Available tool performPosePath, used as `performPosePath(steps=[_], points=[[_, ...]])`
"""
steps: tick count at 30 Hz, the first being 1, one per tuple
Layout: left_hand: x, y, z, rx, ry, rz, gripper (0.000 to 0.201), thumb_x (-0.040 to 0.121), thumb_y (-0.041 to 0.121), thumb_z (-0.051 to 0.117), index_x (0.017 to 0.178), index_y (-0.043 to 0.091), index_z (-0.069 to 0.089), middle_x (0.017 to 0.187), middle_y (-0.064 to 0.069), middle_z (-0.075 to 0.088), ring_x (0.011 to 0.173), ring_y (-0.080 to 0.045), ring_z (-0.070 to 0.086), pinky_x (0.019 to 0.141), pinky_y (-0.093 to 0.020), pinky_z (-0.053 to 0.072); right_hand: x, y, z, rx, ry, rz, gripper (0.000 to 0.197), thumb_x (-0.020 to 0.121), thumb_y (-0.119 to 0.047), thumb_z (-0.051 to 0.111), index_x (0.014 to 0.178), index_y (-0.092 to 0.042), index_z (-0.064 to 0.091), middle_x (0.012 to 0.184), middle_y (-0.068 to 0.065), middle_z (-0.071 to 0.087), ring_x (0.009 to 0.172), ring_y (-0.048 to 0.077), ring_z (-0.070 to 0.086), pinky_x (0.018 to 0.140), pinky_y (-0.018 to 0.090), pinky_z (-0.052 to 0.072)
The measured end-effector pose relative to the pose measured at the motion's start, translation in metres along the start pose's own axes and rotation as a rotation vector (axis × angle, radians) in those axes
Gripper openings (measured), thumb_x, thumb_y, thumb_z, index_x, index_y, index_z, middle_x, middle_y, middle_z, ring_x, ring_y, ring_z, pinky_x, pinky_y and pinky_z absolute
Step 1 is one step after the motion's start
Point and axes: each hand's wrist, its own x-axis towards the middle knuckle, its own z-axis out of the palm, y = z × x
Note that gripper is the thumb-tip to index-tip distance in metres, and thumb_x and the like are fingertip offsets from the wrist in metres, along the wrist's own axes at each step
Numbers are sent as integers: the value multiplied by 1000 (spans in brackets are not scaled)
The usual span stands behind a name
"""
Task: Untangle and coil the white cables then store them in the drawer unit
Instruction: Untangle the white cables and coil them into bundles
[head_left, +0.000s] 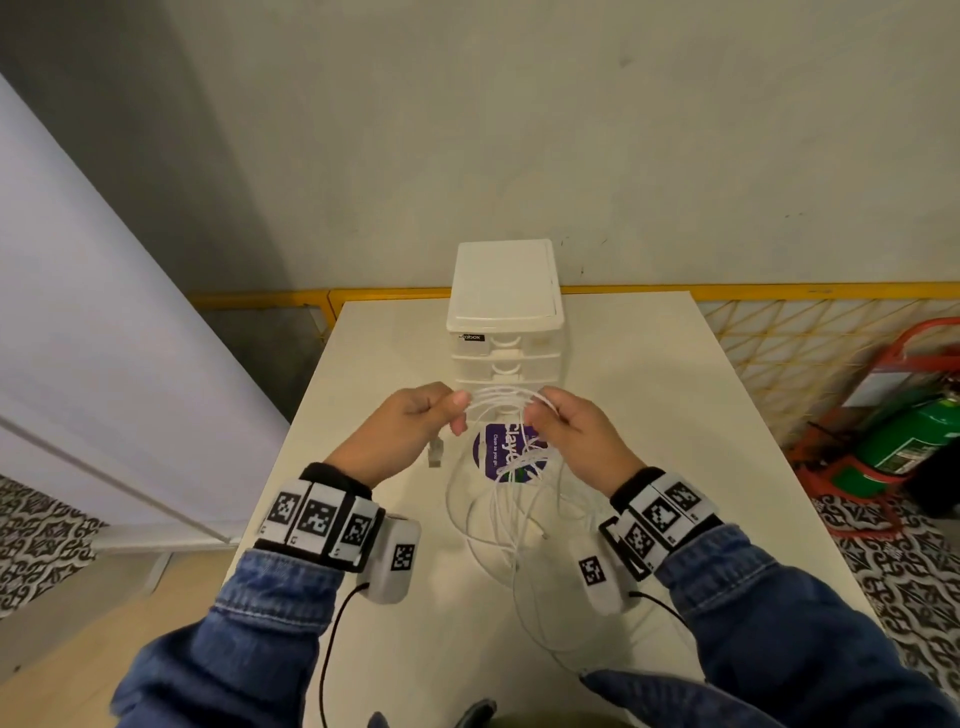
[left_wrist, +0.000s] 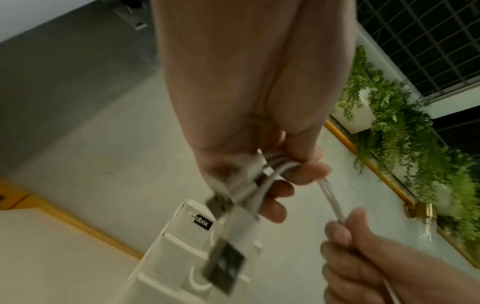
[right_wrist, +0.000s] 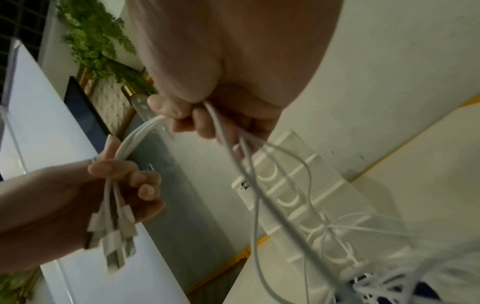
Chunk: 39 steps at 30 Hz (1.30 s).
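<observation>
Several white cables (head_left: 501, 402) stretch in a short arc between my two hands, above the white table (head_left: 649, 395). My left hand (head_left: 415, 426) grips the bundle near its USB plugs (left_wrist: 223, 265), which hang below the fist (right_wrist: 114, 242). My right hand (head_left: 566, 426) pinches the same strands (right_wrist: 221, 127) a little to the right. From there the cables drop in a tangled heap of loops (head_left: 511, 525) onto the table. The white drawer unit (head_left: 506, 312) stands just behind my hands, with all its drawers pushed in.
A round purple sticker (head_left: 506, 452) lies on the table under the cables. A green fire extinguisher (head_left: 904, 441) in a red stand sits on the floor at right, beside a yellow mesh fence (head_left: 779, 343). A pale panel (head_left: 78, 338) leans at left.
</observation>
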Motion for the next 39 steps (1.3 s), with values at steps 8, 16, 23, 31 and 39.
performPosePath(steps=[8, 16, 23, 31, 39], points=[[4, 11, 24, -318, -123, -14, 34, 103, 18, 33, 81, 9, 57, 58, 0, 45, 50, -12, 41, 50, -21, 35, 14, -9, -9, -49, 217, -164, 13, 94, -24, 48, 83, -19, 55, 76, 8, 59, 69, 15, 52, 67, 19, 39], [7, 26, 35, -531, -303, -94, 44, 99, 45, 33, 91, 9, 57, 54, 4, 28, 46, -11, 22, 45, -22, 28, 38, -22, -27, -231, 263, -365, 20, 91, -22, 52, 100, -17, 69, 85, -1, 54, 75, 6, 53, 72, 16, 42], [8, 33, 25, -655, -239, 4, 39, 100, 36, 35, 74, 12, 50, 55, -2, 33, 45, -14, 30, 46, -23, 33, 42, -31, -44, -157, 170, -340, 19, 85, -15, 64, 100, -26, 69, 77, -16, 58, 71, 1, 55, 70, 13, 40], [12, 28, 28, -744, -132, 55, 31, 101, 30, 34, 80, 11, 46, 59, 1, 39, 52, -13, 40, 55, -23, 41, 28, -9, -29, -166, 123, -194, 20, 83, -22, 67, 103, -23, 66, 94, -6, 62, 88, 7, 57, 85, 28, 46], [21, 22, 27, -977, 201, 9, 34, 104, 29, 24, 81, 12, 43, 60, 1, 44, 54, -15, 46, 59, -24, 44, 2, -35, -5, -146, 127, -345, 27, 74, -38, 70, 95, -20, 68, 76, -10, 57, 67, 0, 49, 63, 17, 43]])
